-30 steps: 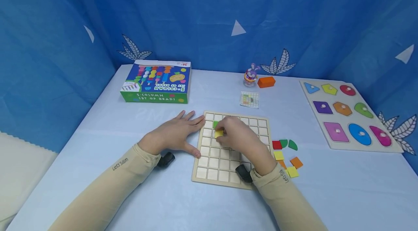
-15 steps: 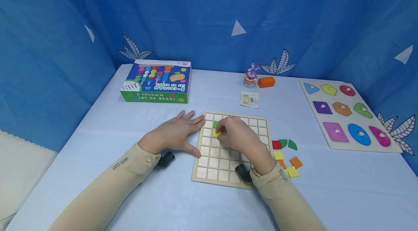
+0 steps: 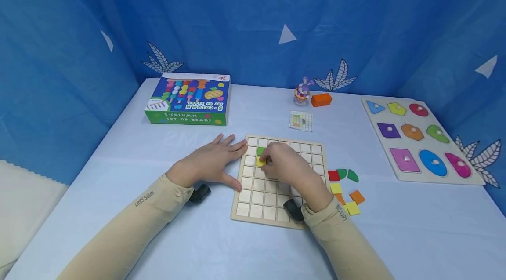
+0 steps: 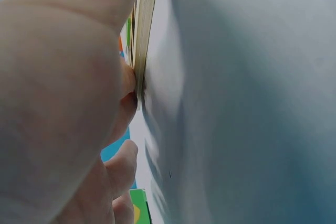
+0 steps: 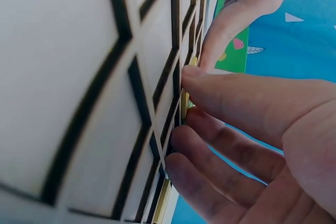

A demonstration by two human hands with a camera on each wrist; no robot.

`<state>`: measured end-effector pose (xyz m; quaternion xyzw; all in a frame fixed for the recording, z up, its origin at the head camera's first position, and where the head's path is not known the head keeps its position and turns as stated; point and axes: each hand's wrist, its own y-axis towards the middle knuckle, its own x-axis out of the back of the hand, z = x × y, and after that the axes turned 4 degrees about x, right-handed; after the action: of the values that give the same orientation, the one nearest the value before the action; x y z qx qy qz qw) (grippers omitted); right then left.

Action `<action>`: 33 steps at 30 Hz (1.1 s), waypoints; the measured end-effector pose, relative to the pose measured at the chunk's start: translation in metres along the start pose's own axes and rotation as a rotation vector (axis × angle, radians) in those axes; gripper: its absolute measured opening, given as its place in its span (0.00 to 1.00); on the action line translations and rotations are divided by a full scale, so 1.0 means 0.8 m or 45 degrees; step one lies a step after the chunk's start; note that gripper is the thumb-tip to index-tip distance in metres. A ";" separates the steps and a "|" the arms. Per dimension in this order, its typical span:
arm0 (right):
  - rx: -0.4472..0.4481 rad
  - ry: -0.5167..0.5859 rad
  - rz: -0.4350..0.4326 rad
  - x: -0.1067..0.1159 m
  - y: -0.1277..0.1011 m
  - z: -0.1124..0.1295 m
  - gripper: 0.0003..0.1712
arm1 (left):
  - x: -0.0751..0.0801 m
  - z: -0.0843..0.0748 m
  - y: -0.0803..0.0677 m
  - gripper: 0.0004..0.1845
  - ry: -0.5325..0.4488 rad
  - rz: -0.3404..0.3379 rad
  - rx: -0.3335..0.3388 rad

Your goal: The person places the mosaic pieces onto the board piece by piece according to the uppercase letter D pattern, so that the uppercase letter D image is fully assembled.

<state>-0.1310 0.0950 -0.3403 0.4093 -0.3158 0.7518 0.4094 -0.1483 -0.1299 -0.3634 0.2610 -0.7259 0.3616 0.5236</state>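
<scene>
At the far left, well clear of the hands, sits the bead set box [image 3: 187, 100]. The left hand [image 3: 211, 163] lies flat, fingers straight, touching the left edge of the wooden grid board [image 3: 276, 216]. The right hand [image 3: 288, 163], much the nearer to the piece, has fingertips curled onto a yellow square tile [image 3: 260, 161] in a cell just below a green tile [image 3: 260, 151]; the tile lies leftward of its palm. Loose colored tiles [image 3: 345, 187] lie just right of the board, and the shape peg puzzle [image 3: 419, 139] farther right.
</scene>
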 end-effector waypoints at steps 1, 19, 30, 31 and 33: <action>0.002 0.002 0.003 0.000 0.000 0.000 0.11 | 0.000 0.000 0.000 0.66 0.001 0.001 0.001; 0.090 0.075 0.066 0.025 -0.011 -0.010 0.15 | 0.003 -0.001 0.000 0.66 -0.017 0.021 0.002; 0.006 0.106 0.179 0.056 -0.036 -0.025 0.24 | 0.001 0.001 0.002 0.66 -0.026 0.014 -0.022; -0.004 0.103 0.190 0.059 -0.039 -0.027 0.25 | 0.001 0.001 0.001 0.66 -0.026 0.016 -0.021; -0.030 0.100 0.208 0.065 -0.046 -0.030 0.26 | 0.003 0.000 0.000 0.66 -0.025 0.022 -0.013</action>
<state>-0.1248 0.1503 -0.3008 0.3474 -0.3406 0.7944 0.3636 -0.1493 -0.1298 -0.3613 0.2558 -0.7350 0.3598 0.5146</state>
